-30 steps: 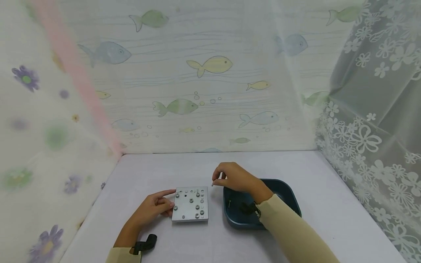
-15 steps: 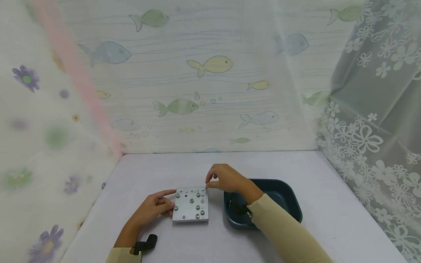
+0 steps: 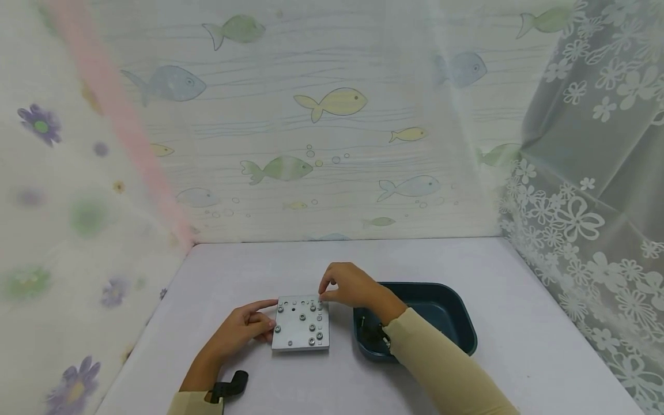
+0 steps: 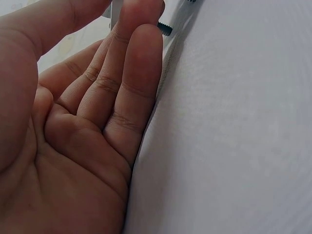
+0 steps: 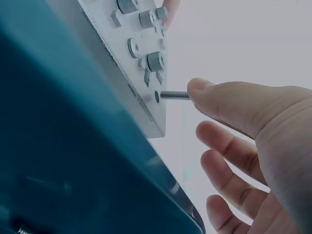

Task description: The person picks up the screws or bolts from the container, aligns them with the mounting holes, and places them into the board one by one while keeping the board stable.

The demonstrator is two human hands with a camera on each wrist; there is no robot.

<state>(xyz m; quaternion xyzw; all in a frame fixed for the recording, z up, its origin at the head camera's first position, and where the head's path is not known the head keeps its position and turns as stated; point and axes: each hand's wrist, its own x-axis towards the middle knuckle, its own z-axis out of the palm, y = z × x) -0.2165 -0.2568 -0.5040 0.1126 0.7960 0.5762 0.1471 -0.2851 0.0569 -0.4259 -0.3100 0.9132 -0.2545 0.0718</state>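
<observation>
A square silver metal plate [image 3: 300, 331] lies on the white table, with several socket-head screws and small pins set in its top. My left hand [image 3: 240, 328] holds its left side, index finger at the far left corner and thumb on the near part of that edge. In the left wrist view a dark screw thread [image 4: 165, 29] shows past the fingertips. My right hand [image 3: 350, 285] pinches a slim, smooth metal pin [image 5: 175, 95] between thumb and a mostly hidden index finger. The pin's tip is at a round hole [image 5: 157, 96] near the plate's far right corner.
A dark blue tray [image 3: 446, 314] stands to the right of the plate, under my right forearm. Its wall [image 5: 97, 122] fills the lower left of the right wrist view, and a blurred screw [image 5: 48, 184] shows there. Patterned curtains hang behind and beside the table.
My right hand has moved left and slightly nearer, bringing the pin from beside the plate to its far right corner. The left hand and plate have hardly moved.
</observation>
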